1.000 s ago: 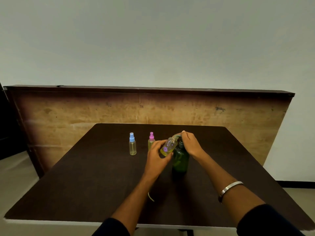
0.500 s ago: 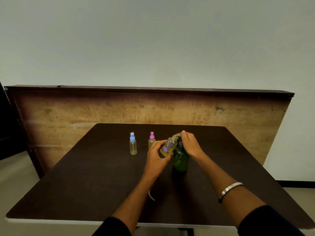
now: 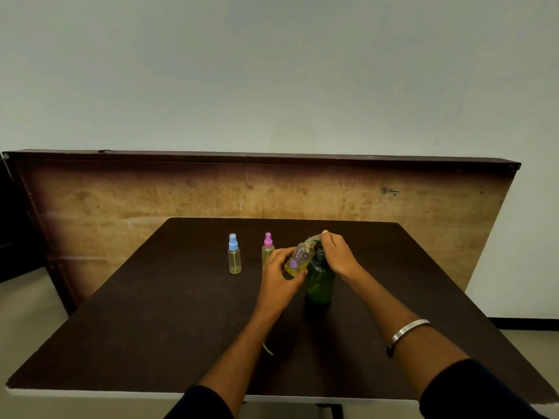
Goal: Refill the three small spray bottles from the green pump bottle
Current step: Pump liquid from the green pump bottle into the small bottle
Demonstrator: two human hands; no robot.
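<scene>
Just right of the frame's centre, a green pump bottle (image 3: 320, 282) stands upright on a dark brown table (image 3: 169, 322). The right hand (image 3: 337, 252) lies over its pump head, fingers curled down on the top; the spout pokes out to the left from under the fingertips. Against that spout the left hand (image 3: 279, 275) holds a small clear bottle (image 3: 299, 259), tilted with its open neck up and to the right, touching the spout. Its lower end shows yellow liquid and a purple flower print. The thumb and fingers of the left hand are wrapped around the base of this bottle.

Left of the hands, 2 more small spray bottles stand upright: 1 with a pink cap (image 3: 267, 251), partly hidden behind the left hand, and 1 with a blue cap (image 3: 234, 257) farther left, apart from it. Both hold yellowish liquid.

A silver bangle (image 3: 408, 329) circles the right forearm. Behind the table a worn wooden board (image 3: 121, 201) leans against a pale wall.
</scene>
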